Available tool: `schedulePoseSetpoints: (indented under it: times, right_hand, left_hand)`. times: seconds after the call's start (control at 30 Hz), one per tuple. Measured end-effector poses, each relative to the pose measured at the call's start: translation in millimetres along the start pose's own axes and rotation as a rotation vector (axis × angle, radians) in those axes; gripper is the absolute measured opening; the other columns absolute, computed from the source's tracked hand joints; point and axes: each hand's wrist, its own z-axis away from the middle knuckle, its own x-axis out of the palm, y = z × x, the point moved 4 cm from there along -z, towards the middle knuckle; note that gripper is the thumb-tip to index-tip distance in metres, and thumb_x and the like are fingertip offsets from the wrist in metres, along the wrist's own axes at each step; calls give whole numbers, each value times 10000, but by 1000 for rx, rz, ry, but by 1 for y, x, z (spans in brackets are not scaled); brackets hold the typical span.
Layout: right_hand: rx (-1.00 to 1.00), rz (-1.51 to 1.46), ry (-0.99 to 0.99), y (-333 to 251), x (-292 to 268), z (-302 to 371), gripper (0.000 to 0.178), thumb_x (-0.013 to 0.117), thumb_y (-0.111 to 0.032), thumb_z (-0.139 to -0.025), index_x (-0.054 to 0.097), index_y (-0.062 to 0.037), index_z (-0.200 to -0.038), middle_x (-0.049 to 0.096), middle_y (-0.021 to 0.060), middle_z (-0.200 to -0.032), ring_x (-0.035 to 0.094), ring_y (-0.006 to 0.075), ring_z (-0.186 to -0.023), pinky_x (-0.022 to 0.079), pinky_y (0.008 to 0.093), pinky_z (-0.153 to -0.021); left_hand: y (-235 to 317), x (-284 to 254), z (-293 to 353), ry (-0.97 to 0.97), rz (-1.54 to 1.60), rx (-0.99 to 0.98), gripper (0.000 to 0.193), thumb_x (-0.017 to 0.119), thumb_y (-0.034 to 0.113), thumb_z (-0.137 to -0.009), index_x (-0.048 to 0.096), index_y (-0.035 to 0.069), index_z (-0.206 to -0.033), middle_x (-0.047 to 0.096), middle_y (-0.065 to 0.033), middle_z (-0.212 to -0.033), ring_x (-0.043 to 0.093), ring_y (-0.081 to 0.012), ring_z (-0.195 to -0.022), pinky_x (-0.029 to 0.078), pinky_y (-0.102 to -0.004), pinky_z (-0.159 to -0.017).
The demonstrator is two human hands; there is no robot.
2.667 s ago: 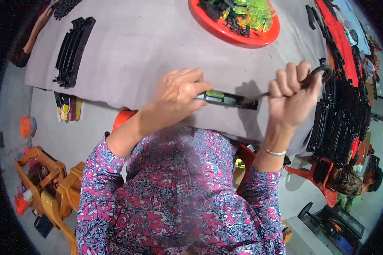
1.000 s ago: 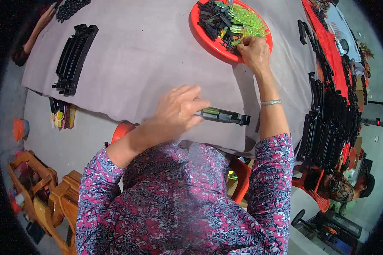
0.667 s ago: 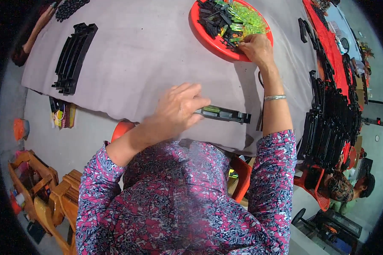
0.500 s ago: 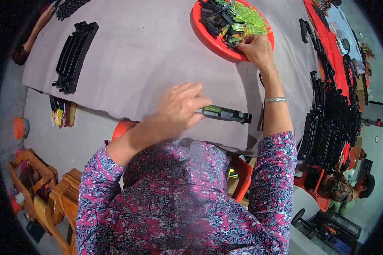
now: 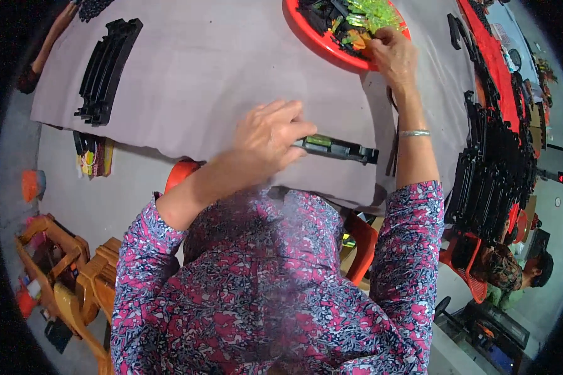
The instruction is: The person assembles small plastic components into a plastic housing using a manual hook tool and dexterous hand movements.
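Note:
My left hand is closed on one end of a long, narrow black plastic bar, which looks like a spirit level body, just over the table's near edge. Set in the bar close to my fingertips is a clear green piece. My right hand reaches to the near right side of a round red tray, its fingers pinched together among the small parts. Beside those fingertips lie orange pieces; whatever they grip is hidden. Bright green clear parts and black parts fill the tray.
Several similar black bars lie together on the grey tablecloth at left. More are stacked along the right side, near a red cloth. Another person's arm shows at far left; a person sits at right.
My right hand has shifted slightly up and right at the tray, and orange pieces now show by its fingertips. My left hand still holds the bar. The whole view has shifted a little.

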Motion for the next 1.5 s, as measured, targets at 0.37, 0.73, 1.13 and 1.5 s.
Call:
schedulePoseSetpoints:
  times: [0.37, 0.73, 1.13, 1.5]
  right_hand:
    - [-395, -153, 17, -109, -67, 134, 232, 708, -60, -661, 666, -87, -888, 610, 43, -831, 588, 229, -724, 473, 374, -712]
    - [-645, -29, 160, -128, -64, 158, 274, 727, -113, -611, 672, -123, -879, 575, 1, -831, 540, 192, -715, 404, 361, -672]
    - [370, -874, -171, -101, -57, 157, 113, 709, 8, -842, 688, 10, -952, 660, 20, -881, 614, 94, -796, 512, 241, -699]
    - [613, -812, -231, -80, -60, 169, 39, 724, 4, -831, 694, -6, -853, 619, -38, -754, 540, 30, -672, 429, 193, -597]
  left_hand:
    - [0, -22, -10, 55, 331, -143, 312, 696, 112, -836, 640, -25, -1111, 595, -115, -936, 589, -223, -852, 482, -321, -764]
    - [8, -14, -18, -94, 937, -392, 206, 659, 95, -927, 689, -17, -1097, 651, 26, -906, 569, -49, -826, 499, -229, -748]
    - [8, -13, -15, -48, 661, -342, 202, 712, 73, -870, 693, -13, -1052, 607, 38, -804, 504, -28, -708, 430, -198, -622]
    - [9, -14, -5, 20, 94, -8, 367, 771, 74, -659, 676, 8, -1007, 593, -111, -882, 597, -302, -820, 495, -392, -718]
